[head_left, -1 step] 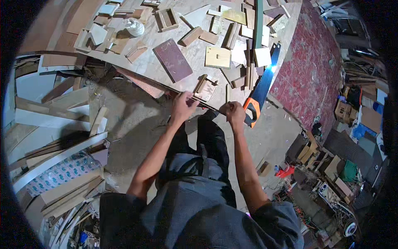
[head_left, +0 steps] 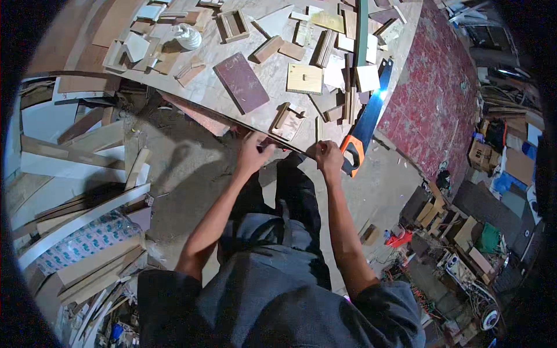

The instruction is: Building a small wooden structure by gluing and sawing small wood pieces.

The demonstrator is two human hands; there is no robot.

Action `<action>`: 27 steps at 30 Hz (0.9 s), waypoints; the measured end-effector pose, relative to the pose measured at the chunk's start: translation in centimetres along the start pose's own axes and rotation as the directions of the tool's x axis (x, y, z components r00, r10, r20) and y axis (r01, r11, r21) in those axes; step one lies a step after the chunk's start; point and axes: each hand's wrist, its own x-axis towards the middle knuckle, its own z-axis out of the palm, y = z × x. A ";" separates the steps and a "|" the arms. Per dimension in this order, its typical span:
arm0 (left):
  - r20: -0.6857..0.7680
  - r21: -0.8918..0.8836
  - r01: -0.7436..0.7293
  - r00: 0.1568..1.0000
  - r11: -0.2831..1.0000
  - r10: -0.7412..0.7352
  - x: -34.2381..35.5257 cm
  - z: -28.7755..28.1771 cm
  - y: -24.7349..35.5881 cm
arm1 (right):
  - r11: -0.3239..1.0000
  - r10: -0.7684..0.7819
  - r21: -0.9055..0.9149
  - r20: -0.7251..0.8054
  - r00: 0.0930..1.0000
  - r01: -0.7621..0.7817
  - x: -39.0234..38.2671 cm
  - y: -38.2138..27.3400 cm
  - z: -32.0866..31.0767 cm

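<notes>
At the near edge of the wooden worktable, my left hand has its thumb apart from its curled fingers. Some of those fingertips are hidden at the edge. My right hand is closed in a pinch at the same edge, and what it grips is hidden. Just beyond it lies a thin wooden strip; whether the fingers touch it I cannot tell. Between the hands, a small wooden piece with a raised block rests on the table. Right of my right hand lies a handsaw with an orange and black handle.
A dark red-brown board, a pale square wooden plate, a small open wooden frame and a clear plastic bottle lie farther back among several offcuts. Timber scraps are piled at left; mixed clutter covers the right floor.
My left hand has drawn slightly left and down from the table edge, and its thumb has moved away from the small wooden piece. My right hand has barely moved.
</notes>
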 end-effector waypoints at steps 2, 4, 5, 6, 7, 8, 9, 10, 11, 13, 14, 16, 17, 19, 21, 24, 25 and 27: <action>0.011 0.018 0.051 0.999 0.999 -0.051 -2.7 -1.8 -2.7 | 1.000 -0.028 0.004 0.017 0.999 0.028 -0.1 -0.7 0.0; 0.003 0.018 0.101 0.995 0.995 -0.101 -4.8 -3.4 -5.0 | 0.998 0.002 0.066 0.005 1.000 -0.003 0.0 -0.8 0.0; -0.008 0.024 0.132 0.991 0.991 -0.132 -5.3 -4.0 -5.9 | 0.998 -0.004 0.055 0.005 1.000 0.004 0.1 -0.3 0.1; -0.013 0.011 0.135 0.991 0.991 -0.135 -5.7 -4.4 -6.7 | 0.981 0.037 0.190 -0.006 0.999 -0.035 0.1 0.3 0.0; -0.035 -0.002 0.160 0.987 0.987 -0.160 -6.1 -4.8 -7.2 | 0.944 0.076 0.323 -0.009 0.997 -0.069 0.2 0.4 -0.3; -0.058 -0.017 0.185 0.981 0.983 -0.185 -6.4 -4.7 -7.6 | 0.916 0.076 0.398 -0.033 0.997 -0.057 0.3 0.4 -0.4; -0.066 -0.031 0.190 0.979 0.981 -0.192 -6.3 -4.3 -7.9 | 0.921 0.064 0.387 -0.029 0.998 -0.048 0.7 0.4 -0.6; -0.079 -0.052 0.173 0.981 0.984 -0.177 -6.0 -4.0 -8.2 | 0.918 0.013 0.397 -0.039 0.999 0.004 1.1 -0.1 -1.1; -0.094 -0.070 0.161 0.981 0.984 -0.167 -5.9 -4.1 -7.8 | 0.911 -0.039 0.408 -0.043 0.998 0.053 1.2 -1.4 -1.8; -0.095 -0.096 0.194 0.975 0.976 -0.203 -5.3 -3.4 -7.1 | 0.918 -0.169 0.364 -0.004 0.986 0.158 2.4 -3.0 -3.5; -0.072 -0.124 0.194 0.976 0.973 -0.204 -4.9 -3.0 -6.9 | 0.917 -0.239 0.326 -0.016 0.971 0.231 3.1 -3.7 -3.9; -0.051 -0.143 0.166 0.983 0.976 -0.174 -4.9 -2.6 -6.7 | 0.909 -0.327 0.273 0.001 0.945 0.314 4.3 -4.9 -4.5; -0.065 -0.151 0.162 0.983 0.975 -0.173 -5.1 -2.6 -6.6 | 0.905 -0.342 0.269 0.001 0.940 0.329 4.9 -5.1 -4.5; -0.022 -0.146 0.231 0.971 0.962 -0.237 -5.7 -2.6 -6.9 | 0.871 -0.468 0.174 0.009 0.883 0.460 5.9 -5.4 -4.7; -0.040 -0.168 0.217 0.973 0.962 -0.226 -6.8 -3.3 -7.5 | 0.853 -0.500 0.184 0.014 0.866 0.489 6.2 -5.5 -4.9; -0.088 -0.232 0.201 0.970 0.952 -0.226 -8.5 -4.9 -7.2 | 0.870 -0.420 0.289 0.016 0.907 0.398 4.9 -6.7 -5.8; -0.097 -0.231 0.184 0.973 0.956 -0.210 -8.6 -5.2 -6.2 | 0.890 -0.359 0.302 0.002 0.933 0.342 4.1 -6.6 -5.8; -0.090 -0.311 0.171 0.974 0.935 -0.208 -8.6 -6.0 -4.1 | 0.846 -0.177 0.521 0.076 0.981 0.112 2.3 -7.0 -5.4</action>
